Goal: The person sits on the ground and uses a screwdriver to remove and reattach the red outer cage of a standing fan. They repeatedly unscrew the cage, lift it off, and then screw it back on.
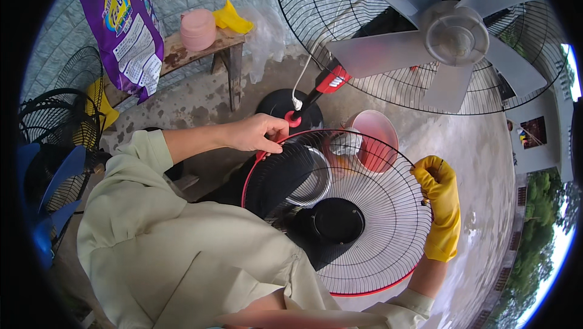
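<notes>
A round fan grille of thin black wires, with a red rim and a black centre disc, lies tilted across my lap. My bare left hand is closed on its upper left rim, thumb over the edge. On the far right rim my right hand, in a yellow rubber glove, pinches the edge. Through the wires show a shiny metal basin and, behind it, a pink bucket with a pale grey cloth at its side.
Ahead stands a fan with grey blades and an open wire cage, on a black base. A wooden bench holds a purple bag, a pink container and a yellow glove. Blue blades and black grilles stand left.
</notes>
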A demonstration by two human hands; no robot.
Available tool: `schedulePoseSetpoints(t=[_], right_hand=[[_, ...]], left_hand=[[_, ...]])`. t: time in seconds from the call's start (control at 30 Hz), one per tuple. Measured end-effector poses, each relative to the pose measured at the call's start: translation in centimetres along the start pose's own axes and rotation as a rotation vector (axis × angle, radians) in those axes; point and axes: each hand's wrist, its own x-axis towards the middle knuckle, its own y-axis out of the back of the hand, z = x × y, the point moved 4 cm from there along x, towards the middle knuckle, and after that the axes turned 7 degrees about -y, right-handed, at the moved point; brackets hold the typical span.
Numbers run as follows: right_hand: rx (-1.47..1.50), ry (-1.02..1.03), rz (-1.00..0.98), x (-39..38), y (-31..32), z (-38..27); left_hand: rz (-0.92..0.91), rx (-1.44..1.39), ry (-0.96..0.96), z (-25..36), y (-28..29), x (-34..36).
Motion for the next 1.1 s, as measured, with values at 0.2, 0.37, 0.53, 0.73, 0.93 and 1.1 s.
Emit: schedulePoseSetpoints(t=[0.2,0.37,0.53,0.73,0.93,1.1], right_hand=[[-0.037,-0.001,-0.023,0.2,-0.2,-1.0],[-0.019,0.044,-0.075,-0.2,-0.2,-2.0],[0.0,0.036,-0.122,-0.4,0.1,-2.6],[-0.101,0.182,-0.123,0.4,-0.6,-3.4],[-0.118,0.046,-0.288,1.2,0.2,-3.6],[-0.283,-0.014,-0.341,3.4,-0.8,-5.2]], left_hand=[[0.056,-0.001,0.073,1.0,0.5,-0.9],[0.093,-0.013,0.036,2.2,0.6,-0.4],[0.089,0.004,0.023,2.6,0.1,0.1],[0.103,0.112,-0.109,6.0,-0.7,3.4],[-0.054,-0.25,-0.006,4.9,0.7,5.5],[-0.173,-0.205,0.049,5.8,0.9,6.4]])
